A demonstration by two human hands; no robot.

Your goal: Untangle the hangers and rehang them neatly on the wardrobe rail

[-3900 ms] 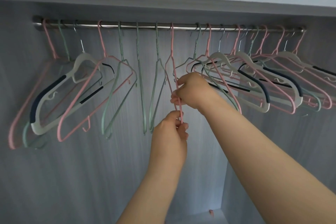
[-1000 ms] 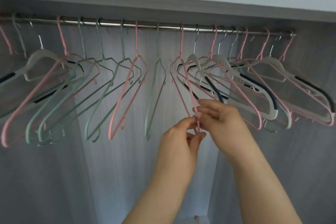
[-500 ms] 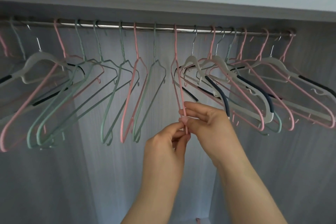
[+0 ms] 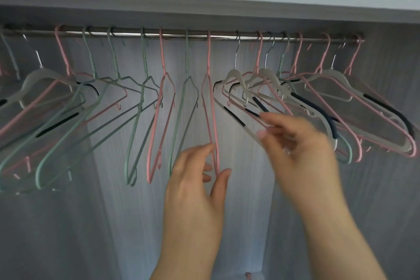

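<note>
A metal rail (image 4: 177, 35) runs across the top of the wardrobe, with several pink, green and white hangers hooked on it. A thin pink hanger (image 4: 208, 79) hangs straight down at the middle. My left hand (image 4: 195, 188) is under it, fingers apart, with the hanger's lower tip between thumb and fingers. My right hand (image 4: 297, 148) is blurred, its fingers spread and touching the lower arm of a white hanger with dark pads (image 4: 236, 119). That white hanger is the leftmost of an overlapping bunch (image 4: 341, 107) on the right.
Green and pink hangers (image 4: 145, 102) hang spaced out left of the middle. Further left, another slanted bunch (image 4: 56, 120) overlaps. The grey wardrobe back wall (image 4: 238, 211) is close behind, and a shelf board (image 4: 204, 7) sits just above the rail.
Both hands have let go of the pink hanger's lower tip. My right hand has moved right and up to the white hanger; my left hand has opened below the pink one.
</note>
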